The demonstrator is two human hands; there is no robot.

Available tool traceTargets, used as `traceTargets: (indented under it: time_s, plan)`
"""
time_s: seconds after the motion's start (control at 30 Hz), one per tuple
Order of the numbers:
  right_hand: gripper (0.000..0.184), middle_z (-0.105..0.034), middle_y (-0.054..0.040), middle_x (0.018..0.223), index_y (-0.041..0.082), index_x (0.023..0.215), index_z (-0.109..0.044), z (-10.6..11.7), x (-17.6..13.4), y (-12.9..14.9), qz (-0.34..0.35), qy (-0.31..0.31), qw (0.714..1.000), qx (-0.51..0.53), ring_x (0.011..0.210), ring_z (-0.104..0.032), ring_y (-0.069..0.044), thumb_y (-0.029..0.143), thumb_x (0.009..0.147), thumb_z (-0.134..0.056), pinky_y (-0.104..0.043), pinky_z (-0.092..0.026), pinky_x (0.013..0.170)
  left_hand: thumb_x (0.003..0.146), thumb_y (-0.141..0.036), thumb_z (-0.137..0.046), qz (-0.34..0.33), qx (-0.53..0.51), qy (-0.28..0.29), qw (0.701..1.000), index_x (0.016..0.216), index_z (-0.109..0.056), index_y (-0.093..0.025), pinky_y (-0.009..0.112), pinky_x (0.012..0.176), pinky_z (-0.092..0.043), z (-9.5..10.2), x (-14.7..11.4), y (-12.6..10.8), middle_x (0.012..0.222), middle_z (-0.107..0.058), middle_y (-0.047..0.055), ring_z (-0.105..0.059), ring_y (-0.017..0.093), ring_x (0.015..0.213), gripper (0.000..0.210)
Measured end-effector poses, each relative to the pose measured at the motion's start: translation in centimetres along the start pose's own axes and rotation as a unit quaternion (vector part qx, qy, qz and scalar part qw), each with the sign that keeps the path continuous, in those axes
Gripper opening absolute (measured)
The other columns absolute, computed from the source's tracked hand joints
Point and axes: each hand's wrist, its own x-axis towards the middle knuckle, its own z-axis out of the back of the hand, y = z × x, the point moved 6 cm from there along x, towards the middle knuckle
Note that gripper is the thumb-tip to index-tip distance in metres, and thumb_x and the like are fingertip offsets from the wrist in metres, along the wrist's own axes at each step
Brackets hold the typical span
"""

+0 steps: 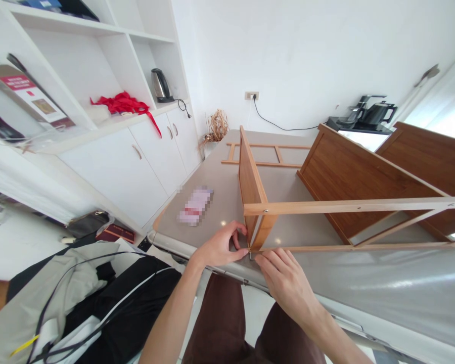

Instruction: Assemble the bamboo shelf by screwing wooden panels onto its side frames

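A wooden shelf unit [253,177] lies on its side on the grey table [220,187], its boards standing upright between two long rails. My left hand [223,245] curls around its near lower left corner, fingertips against the board and thumb at the rail's end. Close by on the right, my right hand [282,273] has its fingers pinched on a small metal hex key [251,256] at that corner; most of the key is hidden. A bolt head [266,211] shows in the upper rail [311,207].
A ladder-like wooden frame [269,155] lies behind the board. Left on the table is a blurred-out phone-like object [195,206]. A coffee machine [373,112] stands at the back right. White shelves hold a kettle [161,86]. Clothes and cables [109,283] lie at lower left.
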Motion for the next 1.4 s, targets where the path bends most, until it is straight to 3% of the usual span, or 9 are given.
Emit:
traceTargets:
  time_s: [0.47,0.93,1.4]
  plan:
    - [0.023,-0.064,-0.0082,0.092,0.015,0.107,-0.064,0.3,0.5,1.0,0.059,0.037,0.997,-0.046,0.086,-0.054,-0.023,0.009,0.098,-0.043,-0.037,-0.040,0.077,0.078,-0.025,-0.071,0.000,0.003,-0.004,1.000,0.110,-0.051,-0.022,0.030,0.074,-0.050,0.1,-0.1,0.2,0.102,-0.062,0.002,-0.061,0.014,0.076,0.038]
    - [0.019,-0.067,-0.0069,0.094,0.019,0.105,-0.063,0.0,-0.4,-0.9,-0.031,0.003,0.999,0.041,0.087,-0.055,-0.021,0.012,0.099,-0.046,-0.037,-0.043,0.080,0.078,-0.026,-0.071,0.005,0.017,-0.008,1.000,0.108,-0.051,-0.022,0.030,0.075,-0.049,0.3,-0.1,0.0,0.094,-0.062,0.000,-0.062,0.014,0.073,0.036]
    - [0.017,-0.067,-0.0065,0.098,0.020,0.104,-0.064,-0.6,-0.9,-1.2,-0.071,-0.048,0.989,0.122,0.091,-0.057,-0.020,0.011,0.097,-0.052,-0.039,-0.046,0.084,0.078,-0.027,-0.071,0.000,0.016,-0.005,1.000,0.110,-0.051,-0.022,0.029,0.075,-0.048,0.2,-0.1,0.1,0.093,-0.061,0.000,-0.061,0.014,0.073,0.038]
